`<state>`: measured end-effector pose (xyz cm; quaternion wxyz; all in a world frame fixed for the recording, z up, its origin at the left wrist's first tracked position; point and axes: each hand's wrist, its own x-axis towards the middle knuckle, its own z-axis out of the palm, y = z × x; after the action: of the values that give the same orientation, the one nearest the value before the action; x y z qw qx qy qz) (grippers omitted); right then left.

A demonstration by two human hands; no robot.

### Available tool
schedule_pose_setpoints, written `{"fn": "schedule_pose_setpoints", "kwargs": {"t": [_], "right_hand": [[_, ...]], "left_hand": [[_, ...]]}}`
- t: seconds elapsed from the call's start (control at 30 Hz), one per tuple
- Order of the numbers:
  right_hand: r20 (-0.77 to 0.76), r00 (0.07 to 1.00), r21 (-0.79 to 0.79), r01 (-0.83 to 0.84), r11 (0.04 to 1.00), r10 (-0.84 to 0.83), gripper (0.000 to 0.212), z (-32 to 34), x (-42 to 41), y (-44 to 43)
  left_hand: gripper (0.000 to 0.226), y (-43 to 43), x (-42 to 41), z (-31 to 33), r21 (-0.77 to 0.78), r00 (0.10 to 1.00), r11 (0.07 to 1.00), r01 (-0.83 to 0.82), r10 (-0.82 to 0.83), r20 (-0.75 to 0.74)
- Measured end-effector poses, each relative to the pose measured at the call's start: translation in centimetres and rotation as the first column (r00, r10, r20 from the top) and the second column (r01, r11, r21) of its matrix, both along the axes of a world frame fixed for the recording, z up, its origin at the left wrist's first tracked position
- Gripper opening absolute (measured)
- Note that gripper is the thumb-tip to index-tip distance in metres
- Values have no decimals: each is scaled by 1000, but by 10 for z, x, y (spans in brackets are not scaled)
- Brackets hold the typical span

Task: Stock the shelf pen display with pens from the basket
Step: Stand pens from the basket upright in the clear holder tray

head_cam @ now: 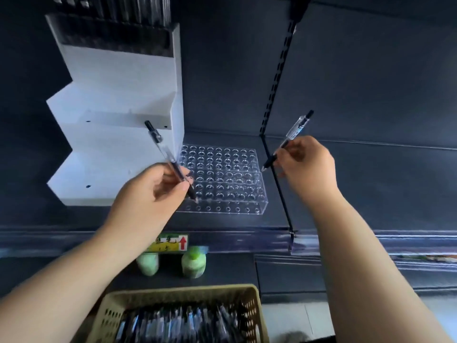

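A clear acrylic pen display [230, 179] with rows of round holes sits on the dark shelf, all its holes vacant. My left hand [150, 194] grips a clear-barrelled black pen [160, 147], tip down at the display's front left corner. My right hand [306, 164] pinches a second black pen [294, 129], its tip hovering just off the display's right edge. Below, a tan perforated basket [249, 308] holds several pens [178, 320] lying in a heap.
A white stepped display stand [118, 95] stands left of the acrylic rack, with dark pens in its top tier. A slotted upright [277, 78] divides the shelf bays. Two green-capped bottles [193, 264] and a yellow price tag [170, 242] sit on the shelf below.
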<state>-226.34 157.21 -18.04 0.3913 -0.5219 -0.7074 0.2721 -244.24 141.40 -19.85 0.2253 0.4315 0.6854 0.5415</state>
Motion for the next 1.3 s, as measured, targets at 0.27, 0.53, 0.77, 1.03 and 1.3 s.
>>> {"fn": "schedule_pose_setpoints", "kwargs": {"t": [0.27, 0.53, 0.77, 1.03, 1.3], "right_hand": [[164, 982, -24, -87, 996, 90, 6, -24, -9, 20], [280, 950, 3, -142, 990, 135, 6, -41, -17, 19], [262, 958, 10, -122, 993, 115, 14, -43, -17, 17], [151, 984, -16, -92, 996, 93, 30, -28, 1, 16], [177, 979, 29, -105, 994, 98, 23, -21, 29, 12]], "left_hand": [[23, 7, 2, -18, 29, 993, 1000, 2, -5, 114], [37, 14, -34, -55, -43, 999, 998, 42, -43, -21], [35, 10, -31, -56, -81, 996, 996, 22, -29, -81], [22, 41, 29, 5, 126, 1000, 992, 9, -6, -21], [13, 121, 78, -5, -4, 974, 1000, 9, -10, -228]]}}
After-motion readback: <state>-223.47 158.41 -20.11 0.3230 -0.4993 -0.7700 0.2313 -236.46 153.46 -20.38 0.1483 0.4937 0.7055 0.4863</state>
